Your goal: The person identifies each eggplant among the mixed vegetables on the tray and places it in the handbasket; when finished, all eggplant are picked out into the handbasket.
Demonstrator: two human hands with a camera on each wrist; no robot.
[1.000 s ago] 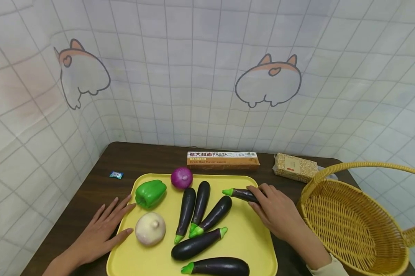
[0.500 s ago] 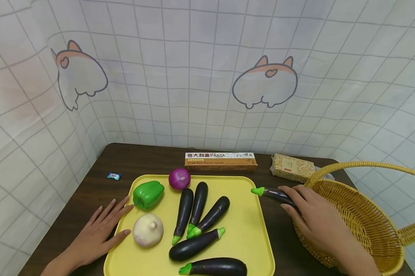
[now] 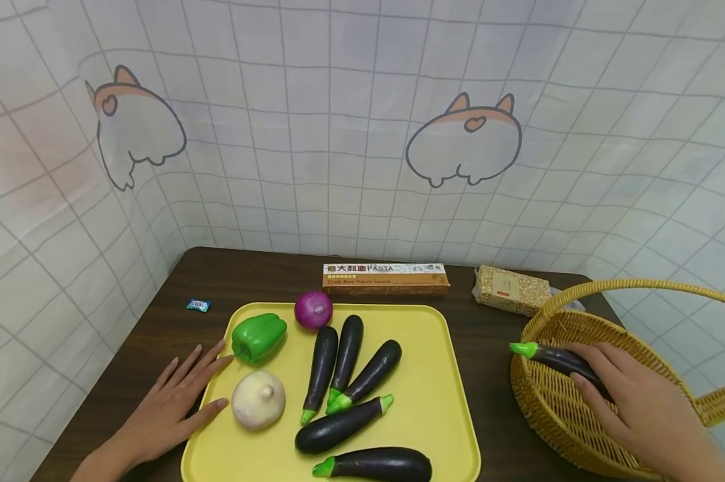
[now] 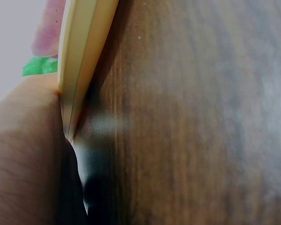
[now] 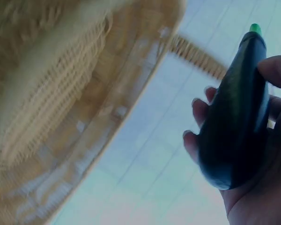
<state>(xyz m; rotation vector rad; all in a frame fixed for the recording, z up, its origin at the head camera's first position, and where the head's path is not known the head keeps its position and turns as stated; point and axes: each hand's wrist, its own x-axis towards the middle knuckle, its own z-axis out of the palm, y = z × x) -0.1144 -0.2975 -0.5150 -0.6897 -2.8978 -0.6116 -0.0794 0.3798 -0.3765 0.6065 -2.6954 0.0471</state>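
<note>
My right hand [image 3: 633, 402] grips a small dark eggplant [image 3: 564, 361] with a green stem, held over the wicker basket [image 3: 533, 395]. In the right wrist view, thumb and fingers wrap the eggplant [image 5: 236, 117] beside the blurred basket [image 5: 126, 93]. Fingers spread, my left hand [image 3: 163, 408] rests at the left rim of the yellow tray [image 3: 437, 402]. On that tray lie several more eggplants [image 3: 377, 465], a green bell pepper [image 3: 258, 338], a purple onion [image 3: 313, 310] and a whitish round bulb [image 3: 258, 400]. The left wrist view shows mostly the tray's edge [image 4: 82, 61].
Behind the tray lies a pasta box [image 3: 386, 280], with a bag of pale grains [image 3: 513, 291] to its right. A small blue packet [image 3: 198, 305] is on the dark table [image 3: 266, 274] at left. The basket's handle [image 3: 651, 284] arches up at right.
My right hand has carried the eggplant from the tray's right side rightward, across the tray's rim, to over the basket. The left hand has stayed at the tray's left rim.
</note>
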